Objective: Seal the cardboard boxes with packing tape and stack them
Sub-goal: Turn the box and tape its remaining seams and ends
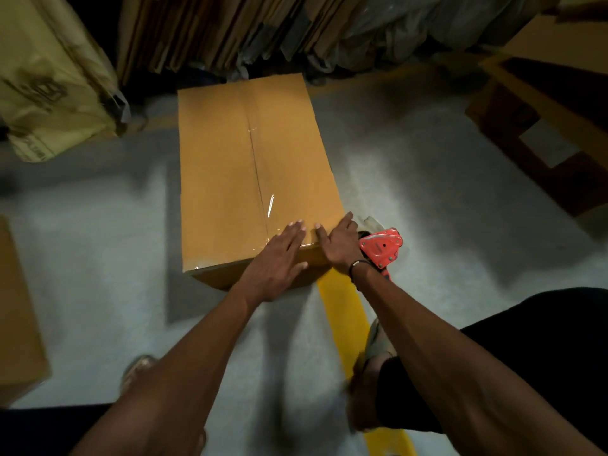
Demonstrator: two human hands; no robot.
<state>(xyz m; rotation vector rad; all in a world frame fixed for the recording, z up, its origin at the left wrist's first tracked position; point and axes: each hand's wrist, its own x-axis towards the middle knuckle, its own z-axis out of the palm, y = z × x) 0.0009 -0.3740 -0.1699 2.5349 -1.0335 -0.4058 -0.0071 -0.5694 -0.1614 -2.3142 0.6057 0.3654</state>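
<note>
The flat left hand [279, 255] presses clear tape on the brown cardboard box [253, 169], fingers straight, holding nothing. The right hand [339, 245] lies open at the box's near edge beside the red tape dispenser [381, 248]; whether it holds that, I cannot tell. Best rub firmly over the near edge.

Left of box: bare grey floor [98, 245] lies open beside the taped cardboard box [250, 166], out to a second carton [16, 317] at the frame's left edge.
Right of box: open floor as far as the wooden pallet [539, 149]; a red tape dispenser [381, 250] sits just beside the box's near right corner.
Far end: flattened cardboard sheets [210, 31] and a yellowish printed sack [49, 83] stand close behind the box.
Near end: both hands [279, 258] cover the near edge.
Top: the rest of the lid is unobstructed.
</note>
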